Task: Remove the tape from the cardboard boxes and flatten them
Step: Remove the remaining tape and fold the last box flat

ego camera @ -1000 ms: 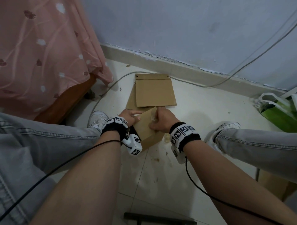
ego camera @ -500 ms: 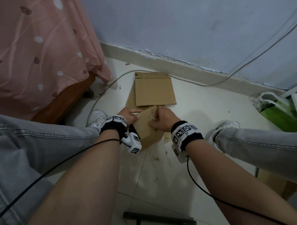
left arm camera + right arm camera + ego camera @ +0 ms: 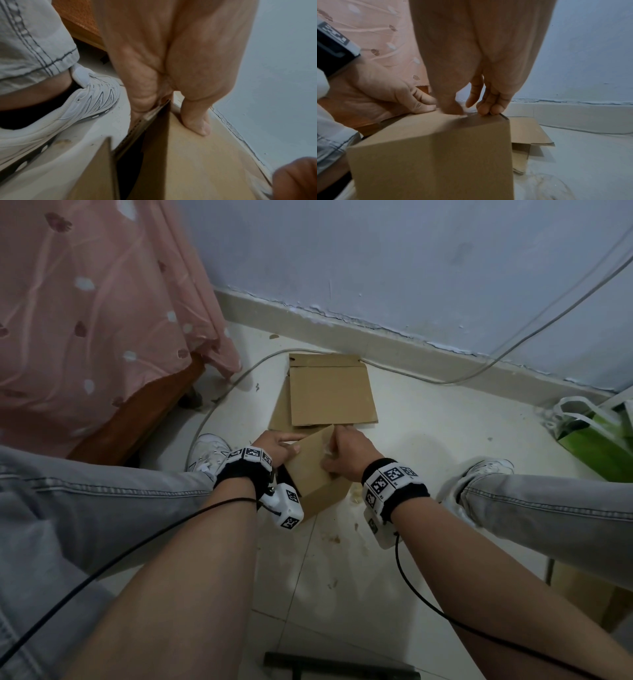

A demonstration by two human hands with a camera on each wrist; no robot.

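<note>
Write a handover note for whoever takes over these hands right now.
Left hand: grips the left top edge of the small brown cardboard box, thumb on top, steadying it.
Right hand: fingers curled at the box's top far edge, picking at the clear tape there; how much is lifted is too blurred to tell.
Box: upright on the pale tiled floor between the feet, not yet flattened.
Done: flattened brown cardboard sheets lie by the wall behind it.
Left: peel the tape off, open the box, press it flat, add it to the sheets.
</note>
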